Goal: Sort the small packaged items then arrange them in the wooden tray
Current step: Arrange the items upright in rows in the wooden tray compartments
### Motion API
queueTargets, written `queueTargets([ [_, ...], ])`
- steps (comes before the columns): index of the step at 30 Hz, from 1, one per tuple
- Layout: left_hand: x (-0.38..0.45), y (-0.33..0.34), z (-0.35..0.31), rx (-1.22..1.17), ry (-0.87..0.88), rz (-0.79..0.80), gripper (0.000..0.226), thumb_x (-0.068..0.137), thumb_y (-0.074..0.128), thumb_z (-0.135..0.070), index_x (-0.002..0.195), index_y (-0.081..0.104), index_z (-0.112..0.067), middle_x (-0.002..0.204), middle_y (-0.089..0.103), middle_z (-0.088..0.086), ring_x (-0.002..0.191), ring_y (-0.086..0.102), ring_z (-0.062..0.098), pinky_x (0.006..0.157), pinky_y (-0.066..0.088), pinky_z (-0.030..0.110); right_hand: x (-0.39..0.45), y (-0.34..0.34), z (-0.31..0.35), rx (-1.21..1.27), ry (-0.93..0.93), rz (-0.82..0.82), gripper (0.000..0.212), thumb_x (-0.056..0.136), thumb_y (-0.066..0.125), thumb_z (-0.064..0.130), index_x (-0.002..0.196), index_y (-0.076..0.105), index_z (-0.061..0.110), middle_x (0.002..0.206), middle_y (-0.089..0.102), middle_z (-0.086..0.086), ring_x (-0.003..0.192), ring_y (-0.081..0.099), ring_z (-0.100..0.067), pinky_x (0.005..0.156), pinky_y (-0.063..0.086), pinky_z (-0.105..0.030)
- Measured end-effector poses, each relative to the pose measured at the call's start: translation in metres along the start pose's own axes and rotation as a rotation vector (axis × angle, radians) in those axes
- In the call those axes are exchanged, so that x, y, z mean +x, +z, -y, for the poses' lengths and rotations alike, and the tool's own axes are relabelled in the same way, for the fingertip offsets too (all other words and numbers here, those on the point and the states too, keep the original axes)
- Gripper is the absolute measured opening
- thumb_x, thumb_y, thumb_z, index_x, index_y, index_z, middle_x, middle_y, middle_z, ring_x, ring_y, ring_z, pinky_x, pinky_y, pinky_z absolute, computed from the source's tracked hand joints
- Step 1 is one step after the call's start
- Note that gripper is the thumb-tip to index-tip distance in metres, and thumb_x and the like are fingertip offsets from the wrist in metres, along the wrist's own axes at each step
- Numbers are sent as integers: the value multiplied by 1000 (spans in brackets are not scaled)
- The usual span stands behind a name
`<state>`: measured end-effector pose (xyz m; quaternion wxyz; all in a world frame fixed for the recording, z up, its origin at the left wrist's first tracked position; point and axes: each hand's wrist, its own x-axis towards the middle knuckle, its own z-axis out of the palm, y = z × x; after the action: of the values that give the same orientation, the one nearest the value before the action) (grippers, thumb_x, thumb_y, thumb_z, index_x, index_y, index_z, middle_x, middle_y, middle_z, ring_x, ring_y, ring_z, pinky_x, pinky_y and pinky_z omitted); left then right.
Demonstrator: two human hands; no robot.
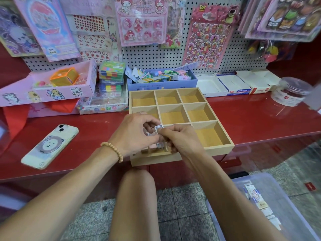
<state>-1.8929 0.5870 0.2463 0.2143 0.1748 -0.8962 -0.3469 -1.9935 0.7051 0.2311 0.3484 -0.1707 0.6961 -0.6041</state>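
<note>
A wooden tray with nine compartments lies on the red shelf, its front edge overhanging. Both hands meet over its near-left compartments. My right hand pinches a small clear-wrapped packet between thumb and fingers. My left hand has its fingers curled around the same cluster of small packets, touching them from the left. A few small packaged items stand in the front-left compartment, mostly hidden under my hands. The other compartments show bare wood.
A phone lies left on the shelf. Behind the tray stand a blue box of items, white cartons, stacked colourful cases and a pink box. A clear jar sits right. A plastic bin with packets is on the floor.
</note>
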Motion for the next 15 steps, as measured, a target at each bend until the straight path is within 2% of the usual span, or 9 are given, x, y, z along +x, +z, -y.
queueTargets([
  [3,2,-6,1,114,23,31,31,62,89,-26,89,74,-24,84,65,-6,70,60,5,69,56,30,-1,8,4,-30,-14,40,29,87,73,17,62,61,11,56,62,-2,39,41,-8,38,30,-20],
  [5,3,-13,3,199,37,59,30,66,85,-25,93,74,-23,85,65,-6,71,61,6,73,55,32,-2,8,6,-100,-24,59,27,90,72,22,67,64,10,59,64,-2,39,42,-8,39,31,-20],
  [8,-1,-24,13,399,3,176,33,72,80,-33,102,73,-23,93,64,-10,81,58,9,83,50,31,0,-2,5,-176,-19,21,23,93,69,27,82,69,7,73,67,-5,51,48,-12,42,35,-21],
  [10,-6,-27,23,518,-56,282,34,75,76,-38,106,70,-27,99,60,-13,92,54,10,86,45,29,3,-15,4,-201,-34,-50,22,93,67,28,85,70,8,78,67,-4,60,50,-14,48,40,-26],
  [12,-9,-23,32,552,-94,337,33,76,74,-38,107,69,-29,103,59,-11,98,53,12,85,42,29,6,-27,4,-193,-56,-116,21,93,67,27,86,71,7,79,65,-5,63,51,-14,53,43,-29],
  [15,-8,-13,37,555,-90,357,24,77,74,-40,99,70,-30,93,54,-12,92,49,12,78,39,27,7,-40,6,-196,-84,-153,17,93,65,25,83,70,12,82,66,-2,65,54,-12,56,45,-25],
])
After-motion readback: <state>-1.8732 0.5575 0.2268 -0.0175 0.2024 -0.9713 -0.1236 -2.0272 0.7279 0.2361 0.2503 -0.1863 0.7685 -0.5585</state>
